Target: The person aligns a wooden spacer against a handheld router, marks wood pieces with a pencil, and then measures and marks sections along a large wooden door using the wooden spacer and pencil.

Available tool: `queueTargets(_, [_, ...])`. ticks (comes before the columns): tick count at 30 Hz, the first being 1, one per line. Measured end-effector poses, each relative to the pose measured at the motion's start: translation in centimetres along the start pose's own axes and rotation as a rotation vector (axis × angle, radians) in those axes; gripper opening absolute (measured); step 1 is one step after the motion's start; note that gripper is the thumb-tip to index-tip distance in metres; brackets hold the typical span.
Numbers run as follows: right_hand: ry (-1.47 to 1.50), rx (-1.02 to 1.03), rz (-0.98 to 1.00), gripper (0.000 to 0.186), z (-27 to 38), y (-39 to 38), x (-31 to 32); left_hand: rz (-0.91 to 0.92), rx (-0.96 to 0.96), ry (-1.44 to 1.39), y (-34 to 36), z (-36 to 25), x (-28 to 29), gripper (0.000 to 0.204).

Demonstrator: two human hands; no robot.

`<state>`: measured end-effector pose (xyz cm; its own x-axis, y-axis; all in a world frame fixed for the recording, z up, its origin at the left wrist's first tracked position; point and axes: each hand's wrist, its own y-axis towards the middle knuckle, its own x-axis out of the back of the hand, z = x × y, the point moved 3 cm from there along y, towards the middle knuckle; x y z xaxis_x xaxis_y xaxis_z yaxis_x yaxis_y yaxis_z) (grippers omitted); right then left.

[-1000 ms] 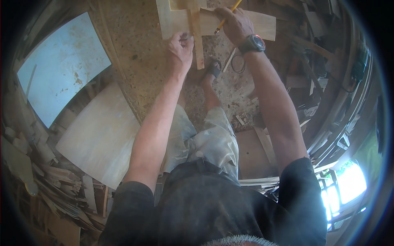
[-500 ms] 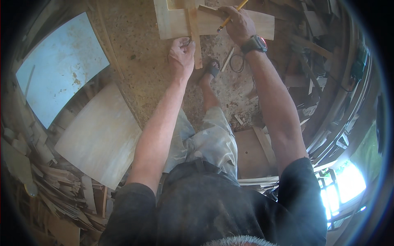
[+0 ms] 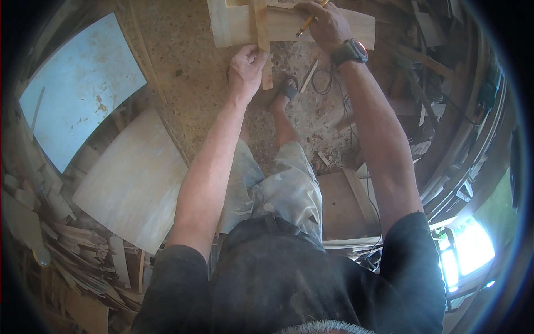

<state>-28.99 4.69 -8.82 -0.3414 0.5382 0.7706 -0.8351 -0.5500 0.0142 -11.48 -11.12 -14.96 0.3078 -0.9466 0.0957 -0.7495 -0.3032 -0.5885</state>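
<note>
A pale wooden board (image 3: 236, 29) lies crosswise at the top of the head view. A narrow wooden strip (image 3: 262, 25) crosses over it and sticks out toward me past the board's near edge. My left hand (image 3: 245, 72) is closed on the strip's near part, pinching its left side with thumb and fingers. My right hand (image 3: 329, 29) rests at the board's right part. A yellow pencil (image 3: 306, 25) is held in it, tip end unclear, slanting down to the left. The right hand's fingertips reach the board's far side, partly cut off by the frame.
Left of me stand a white stained panel (image 3: 83, 89) and a plywood sheet (image 3: 136, 181). Scrap wood (image 3: 89, 256) is heaped at lower left, with more offcuts (image 3: 425, 61) at right. A dark cable (image 3: 321, 83) lies on the littered floor (image 3: 194, 72) near my sandalled foot (image 3: 287, 89).
The board and strip sit slightly higher in view. My right hand has shifted a little up and right with the pencil. My left thumb now overlaps the strip's edge.
</note>
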Motion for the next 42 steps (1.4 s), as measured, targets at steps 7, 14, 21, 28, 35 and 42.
queueTargets(7, [-0.003,0.104,0.006,0.027,0.3,0.4,-0.1,-0.074,-0.046,0.043,-0.3,0.1,1.3,0.033])
queueTargets(14, [-0.006,0.057,0.004,0.025,0.4,0.6,-0.7,-0.068,0.002,0.025,-1.1,0.0,2.1,0.033])
queueTargets(21, [-0.183,-0.044,0.113,0.029,-1.2,0.8,-3.1,-0.049,0.004,0.032,-0.1,2.2,3.3,0.031])
queueTargets(28, [-0.076,-0.025,-0.039,0.027,-0.5,0.4,-1.7,0.069,0.094,-0.121,-0.5,0.1,2.3,0.03])
queueTargets(35, [-0.053,-0.136,-0.024,0.027,-1.3,-0.6,-0.3,0.071,-0.01,-0.058,0.5,-0.8,2.6,0.033])
queueTargets(42, [-0.097,-0.215,-0.442,0.044,-7.0,-4.7,9.2,0.049,0.028,-0.033,0.5,-0.1,3.1,0.034])
